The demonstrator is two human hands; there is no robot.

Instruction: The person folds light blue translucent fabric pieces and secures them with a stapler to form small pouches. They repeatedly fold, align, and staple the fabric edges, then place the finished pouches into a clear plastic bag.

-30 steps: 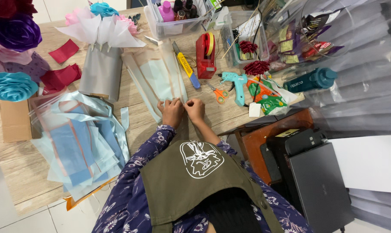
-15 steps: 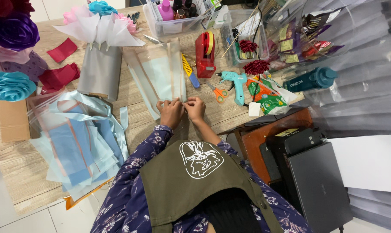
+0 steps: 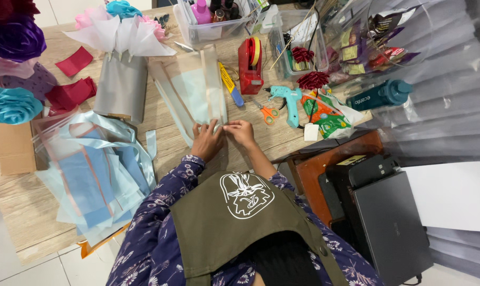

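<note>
Both hands, the left hand (image 3: 205, 142) and right hand (image 3: 240, 131), pinch the near edge of the clear wrapping sheet (image 3: 197, 92) lying on the desk (image 3: 160, 135). Since a second ago, the sheet has slid slightly left, its fold looking tighter, nearer finished.

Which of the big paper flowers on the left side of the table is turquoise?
The turquoise flower lies lowest on the left edge, above the cardboard piece; the one above it is purple.
</note>
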